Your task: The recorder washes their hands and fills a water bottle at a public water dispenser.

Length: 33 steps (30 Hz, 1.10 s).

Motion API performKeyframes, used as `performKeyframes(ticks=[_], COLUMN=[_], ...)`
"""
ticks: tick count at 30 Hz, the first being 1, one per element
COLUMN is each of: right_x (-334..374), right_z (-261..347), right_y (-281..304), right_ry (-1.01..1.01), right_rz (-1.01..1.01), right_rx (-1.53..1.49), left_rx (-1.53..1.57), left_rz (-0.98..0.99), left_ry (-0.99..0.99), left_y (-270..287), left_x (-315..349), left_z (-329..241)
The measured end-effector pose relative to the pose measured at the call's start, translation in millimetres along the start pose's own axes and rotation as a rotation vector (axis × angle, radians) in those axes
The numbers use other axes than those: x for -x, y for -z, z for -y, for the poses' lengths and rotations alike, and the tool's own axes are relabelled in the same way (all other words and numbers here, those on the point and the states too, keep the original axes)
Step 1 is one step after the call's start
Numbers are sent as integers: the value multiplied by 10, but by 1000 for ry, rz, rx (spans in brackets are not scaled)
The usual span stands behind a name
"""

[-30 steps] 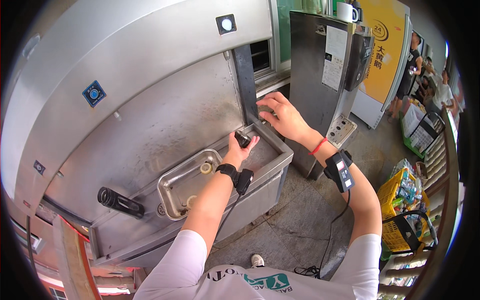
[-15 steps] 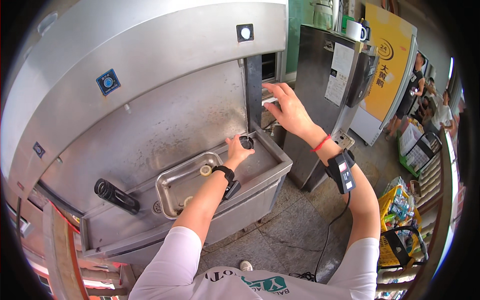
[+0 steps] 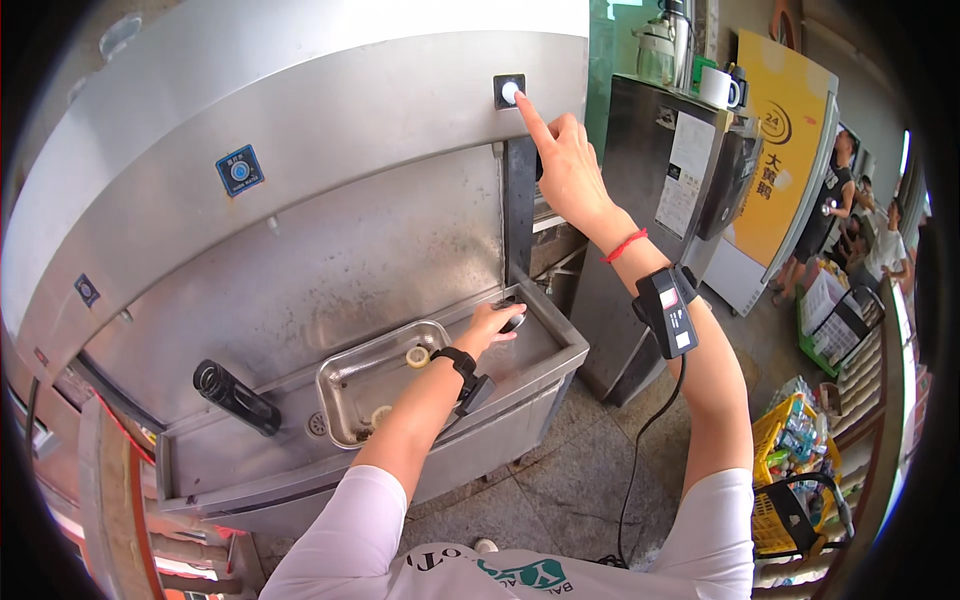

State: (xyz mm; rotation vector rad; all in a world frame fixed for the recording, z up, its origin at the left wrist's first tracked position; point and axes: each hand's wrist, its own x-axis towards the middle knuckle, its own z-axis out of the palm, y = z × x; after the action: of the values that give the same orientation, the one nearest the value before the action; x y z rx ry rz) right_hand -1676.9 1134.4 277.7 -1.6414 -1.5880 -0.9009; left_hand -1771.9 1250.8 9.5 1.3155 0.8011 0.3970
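So there's one big steel water dispenser (image 3: 300, 200) here, and everything else sits around it. Two hands are on it. The right hand (image 3: 565, 165) is up at the dispenser's top panel, index finger stretched out with the tip on the one round white button (image 3: 509, 92), other fingers curled in, holding nothing. The left hand (image 3: 490, 325) is down at the dispenser's trough, at its right end, closed around a small dark cup (image 3: 512, 318); the fingers hide most of it.

Count-wise: one steel tray (image 3: 385, 375) sunk in the trough left of the left hand, one black pipe (image 3: 235, 395) poking out at the dispenser's lower left, two blue stickers on its front, and one black band on each wrist.

Right of the dispenser stands a grey cabinet (image 3: 680, 200) with a white mug (image 3: 718, 87) on top, and a yellow crate (image 3: 790, 450) on the floor further right. People stand in the background over there.

Compared with half a second ago, the right hand has gone up from the dispenser's dark upright post to the button. The left hand hasn't budged from the cup.
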Motion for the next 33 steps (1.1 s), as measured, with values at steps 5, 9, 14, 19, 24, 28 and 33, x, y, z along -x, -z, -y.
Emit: performKeyframes(ticks=[5, 9, 14, 19, 24, 28, 33], right_x=[-85, -77, 359, 886, 973, 935, 826], right_z=[11, 36, 204, 382, 858, 1521, 2381], right_y=[-78, -44, -127, -442, -831, -1084, -1131], right_ry=[-29, 1, 103, 218, 223, 240, 336], right_rz=[48, -14, 73, 358, 541, 760, 1037], right_rx=[165, 93, -180, -341, -576, -727, -798], left_rx=[642, 884, 929, 717, 568, 563, 555], left_rz=[18, 62, 147, 228, 192, 38, -49], left_ry=[206, 356, 307, 371, 261, 174, 71], left_y=[-32, 45, 219, 423, 871, 1273, 1825], left_x=[15, -70, 33, 571, 1123, 1725, 2454], left_z=[-45, -118, -88, -238, -239, -200, -81])
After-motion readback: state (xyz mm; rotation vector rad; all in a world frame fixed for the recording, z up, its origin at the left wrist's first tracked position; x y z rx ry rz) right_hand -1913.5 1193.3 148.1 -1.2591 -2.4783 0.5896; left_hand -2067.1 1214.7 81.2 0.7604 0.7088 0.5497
